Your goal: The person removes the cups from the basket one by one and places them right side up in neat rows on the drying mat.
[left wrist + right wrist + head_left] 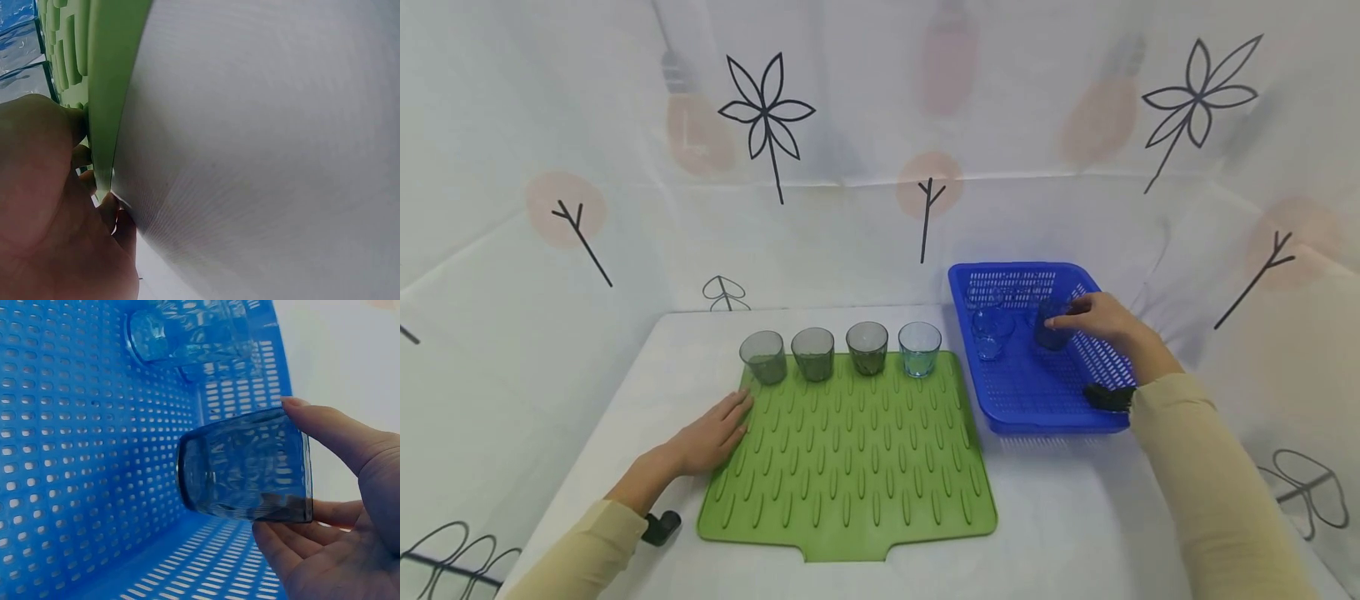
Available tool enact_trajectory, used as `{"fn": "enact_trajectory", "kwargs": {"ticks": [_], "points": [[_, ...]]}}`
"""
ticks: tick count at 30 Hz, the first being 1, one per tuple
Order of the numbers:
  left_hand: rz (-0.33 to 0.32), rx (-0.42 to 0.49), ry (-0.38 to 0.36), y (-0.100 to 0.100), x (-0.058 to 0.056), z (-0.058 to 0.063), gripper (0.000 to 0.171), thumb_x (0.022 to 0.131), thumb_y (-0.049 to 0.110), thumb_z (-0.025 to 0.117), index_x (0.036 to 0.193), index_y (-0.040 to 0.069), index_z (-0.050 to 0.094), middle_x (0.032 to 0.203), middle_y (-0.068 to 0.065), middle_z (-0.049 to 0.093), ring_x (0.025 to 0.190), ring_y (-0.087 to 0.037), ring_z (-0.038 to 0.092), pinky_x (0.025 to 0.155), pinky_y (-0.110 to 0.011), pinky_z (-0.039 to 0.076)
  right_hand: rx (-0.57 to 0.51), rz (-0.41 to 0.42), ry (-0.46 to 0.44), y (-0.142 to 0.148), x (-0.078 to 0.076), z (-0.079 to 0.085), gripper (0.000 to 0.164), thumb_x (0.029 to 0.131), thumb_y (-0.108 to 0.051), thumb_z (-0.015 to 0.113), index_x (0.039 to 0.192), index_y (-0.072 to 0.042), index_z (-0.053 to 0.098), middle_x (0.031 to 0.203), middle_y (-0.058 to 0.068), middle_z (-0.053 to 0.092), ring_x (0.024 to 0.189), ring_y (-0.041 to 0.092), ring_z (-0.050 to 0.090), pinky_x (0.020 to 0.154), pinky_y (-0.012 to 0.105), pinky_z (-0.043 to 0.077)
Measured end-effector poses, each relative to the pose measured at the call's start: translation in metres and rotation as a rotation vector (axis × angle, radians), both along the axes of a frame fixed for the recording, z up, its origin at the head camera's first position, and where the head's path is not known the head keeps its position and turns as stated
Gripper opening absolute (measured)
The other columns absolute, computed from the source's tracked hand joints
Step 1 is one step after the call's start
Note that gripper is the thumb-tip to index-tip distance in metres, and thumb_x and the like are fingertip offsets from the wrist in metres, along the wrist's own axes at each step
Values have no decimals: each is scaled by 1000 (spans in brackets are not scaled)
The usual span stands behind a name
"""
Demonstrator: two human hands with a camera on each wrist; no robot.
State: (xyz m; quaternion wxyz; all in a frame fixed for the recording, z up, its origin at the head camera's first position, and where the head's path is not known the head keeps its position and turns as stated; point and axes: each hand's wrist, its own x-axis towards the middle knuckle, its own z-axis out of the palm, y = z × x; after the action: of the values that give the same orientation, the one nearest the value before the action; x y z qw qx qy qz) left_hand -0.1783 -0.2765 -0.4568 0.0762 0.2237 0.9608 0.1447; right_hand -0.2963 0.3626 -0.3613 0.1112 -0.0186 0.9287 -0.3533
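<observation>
My right hand [1097, 318] reaches into the blue basket [1017, 421] and grips a dark grey glass [244, 469] near its rim, thumb on one side and fingers on the other. The glass's base points down toward the basket floor. My left hand [711, 433] lies at the left edge of the green drying mat [850, 533], fingers extended; in the left wrist view its fingertips touch the mat's edge. Along the mat's far edge stand two grey glasses [764, 358], a darker grey glass [868, 348] and a light blue glass [920, 350].
Several clear bluish glasses [992, 327] are at the left and back of the basket. The basket stands on the white table [1060, 517], right of the mat. A white patterned cloth [850, 242] hangs behind and at both sides.
</observation>
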Motion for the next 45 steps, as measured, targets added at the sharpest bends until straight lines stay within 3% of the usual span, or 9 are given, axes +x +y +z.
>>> {"fn": "enact_trajectory", "kwargs": {"ticks": [8, 18, 27, 45], "points": [[11, -2, -4, -1, 0, -1, 53, 109, 14, 44, 154, -11, 33, 163, -30, 25, 149, -51, 24, 121, -62, 25, 52, 11, 40, -4, 3, 18, 97, 95, -42, 72, 149, 24, 26, 149, 44, 34, 139, 59, 32, 115, 69, 31], [6, 6, -7, -2, 0, -2, 53, 109, 14, 44, 155, -11, 32, 164, -30, 24, 150, -50, 23, 121, -62, 25, -17, 13, 53, -17, 16, 39, 99, 95, -42, 74, 150, 22, 22, 147, 43, 38, 138, 57, 37, 114, 68, 34], [1, 2, 2, -2, -2, -2, 53, 109, 14, 44, 155, -11, 31, 164, -29, 23, 150, -50, 22, 122, -61, 25, -18, 5, 68, -32, 32, 54, 103, 93, -50, 73, 154, 17, 23, 148, 38, 41, 139, 54, 38, 115, 69, 32], [-7, -2, 2, -1, 0, 1, 52, 109, 14, 44, 154, -12, 33, 163, -31, 25, 149, -51, 24, 121, -62, 26, -26, 35, 89, -55, 58, 60, 102, 93, -50, 73, 155, 14, 23, 147, 37, 45, 138, 52, 42, 114, 68, 34]]}}
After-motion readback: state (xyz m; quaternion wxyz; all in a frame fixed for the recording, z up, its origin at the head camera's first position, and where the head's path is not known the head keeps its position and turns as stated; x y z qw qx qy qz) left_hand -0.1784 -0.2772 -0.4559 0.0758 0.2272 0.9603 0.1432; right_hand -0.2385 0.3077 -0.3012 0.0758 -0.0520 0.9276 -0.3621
